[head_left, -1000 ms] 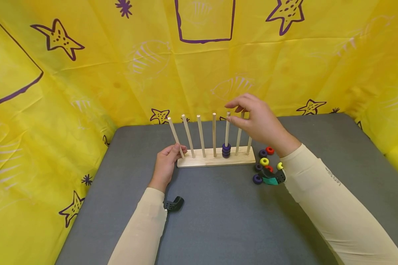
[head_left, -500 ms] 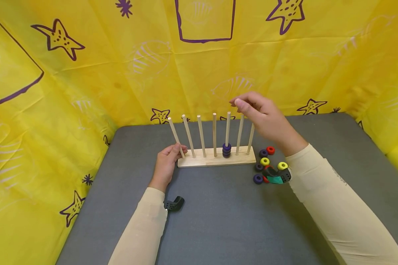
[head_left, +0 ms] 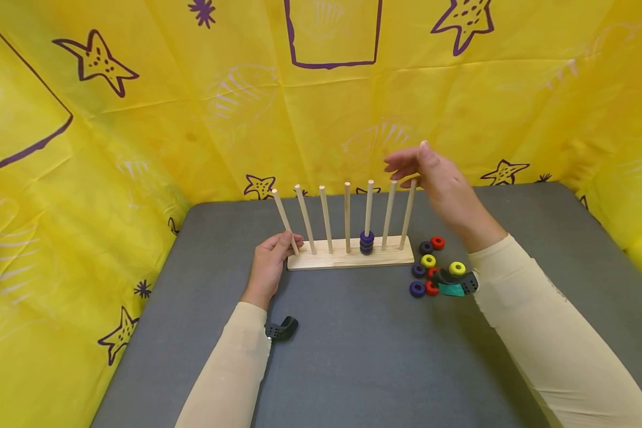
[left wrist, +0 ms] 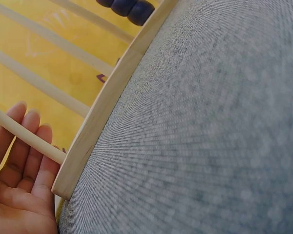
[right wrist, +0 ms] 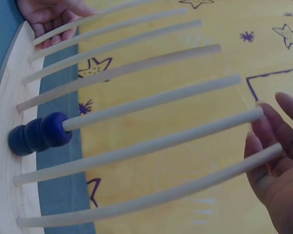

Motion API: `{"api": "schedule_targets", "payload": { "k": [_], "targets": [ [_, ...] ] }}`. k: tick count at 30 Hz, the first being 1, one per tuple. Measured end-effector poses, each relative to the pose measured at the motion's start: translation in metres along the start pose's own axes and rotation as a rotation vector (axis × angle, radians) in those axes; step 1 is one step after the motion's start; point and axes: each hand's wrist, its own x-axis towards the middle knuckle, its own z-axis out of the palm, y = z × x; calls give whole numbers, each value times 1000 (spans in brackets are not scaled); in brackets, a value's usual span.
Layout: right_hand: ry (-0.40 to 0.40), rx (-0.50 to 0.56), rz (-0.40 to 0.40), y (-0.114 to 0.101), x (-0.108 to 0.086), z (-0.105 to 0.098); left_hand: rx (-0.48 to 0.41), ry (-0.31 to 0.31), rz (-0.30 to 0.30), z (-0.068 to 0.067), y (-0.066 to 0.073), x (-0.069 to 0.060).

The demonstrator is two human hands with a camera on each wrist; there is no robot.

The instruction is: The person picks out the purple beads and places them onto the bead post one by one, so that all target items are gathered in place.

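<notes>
A wooden base [head_left: 331, 260] bears a row of several upright pegs [head_left: 347, 217]. Three dark blue rings [head_left: 366, 242] are stacked low on one peg, right of the middle; they also show in the right wrist view [right wrist: 40, 133]. At the base's left end, the left hand [head_left: 268, 261] has its fingers loosely extended behind the leftmost peg [left wrist: 30, 137], beside the base end. The right hand [head_left: 452, 193] is raised by the tops of the two rightmost pegs, fingers apart and holding nothing; in the right wrist view its fingertips [right wrist: 257, 139] are around those peg tops.
Loose rings lie right of the base: red [head_left: 437, 242], yellow [head_left: 457, 268], dark blue [head_left: 417, 289] and several others, some close under the right wrist's camera mount [head_left: 462, 283]. The grey table [head_left: 331, 356] meets a yellow patterned cloth [head_left: 192, 137] behind.
The right hand has moved right, from the peg with the blue rings to the rightmost peg tops, its thumb lifting away. The left hand and ring stack have stayed in place.
</notes>
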Motion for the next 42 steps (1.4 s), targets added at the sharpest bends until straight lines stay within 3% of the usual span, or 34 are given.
{"api": "schedule_targets", "payload": {
  "k": [23, 42],
  "targets": [
    [37, -12, 61, 34, -33, -25, 28, 6, -18, 1, 1, 0],
    [48, -142, 156, 67, -59, -35, 20, 2, -8, 1, 1, 0]
  ]
}}
